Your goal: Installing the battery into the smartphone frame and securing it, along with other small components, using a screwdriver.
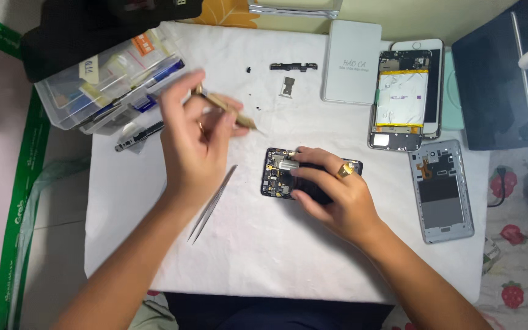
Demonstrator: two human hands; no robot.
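My left hand is raised over the white cloth and grips a thin gold-coloured tool whose tip points right. My right hand, with a gold ring, rests on an opened dark phone at the cloth's middle, fingers pressing on its exposed circuit board. Metal tweezers lie on the cloth just below my left hand.
A clear plastic parts box sits at the back left. A white case, an opened phone with a silver battery and a grey back cover lie to the right. Small parts lie at the back. A dark device stands far right.
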